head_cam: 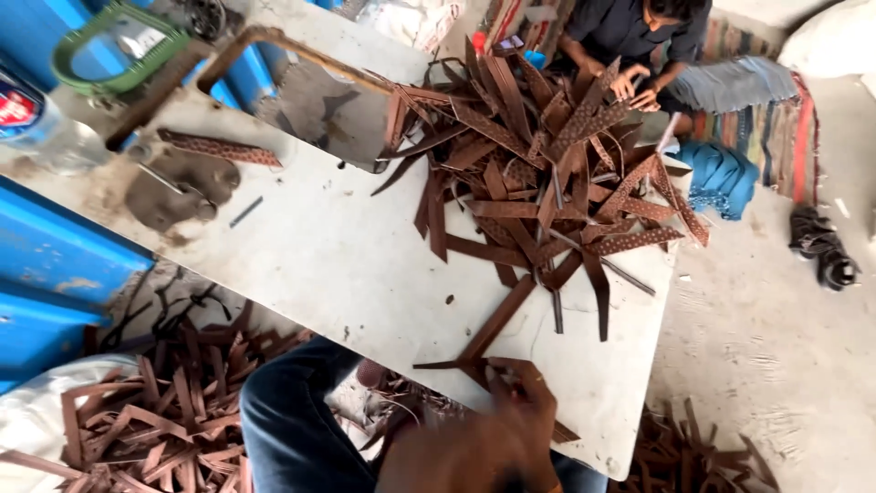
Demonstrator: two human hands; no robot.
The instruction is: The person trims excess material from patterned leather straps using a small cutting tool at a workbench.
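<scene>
Brown leather strips pretty much everywhere in this one. Far left, a heap of loose strips (155, 420) lies on the floor beside a white sack (36, 411), below the blue metal frame (55, 265). Up top left there's a green-rimmed thing (87, 68) and a single patterned strip (219, 148) lying on the dusty white tabletop (338, 265). Next over, my knee in blue jeans (292, 420) sits against the tabletop's near edge. Just right of that, one hand (520, 411) has its fingers (497, 376) pinched narrow on a folded strip (493, 333) that's resting at the near edge of the tabletop. Can't tell if it's my left or right, and the other hand is lost in the blur. Above sits the big strip pile (547, 164). Far right, another person's hands (639, 87) work at that pile's back edge, with dark shoes (821, 251) on the floor.
</scene>
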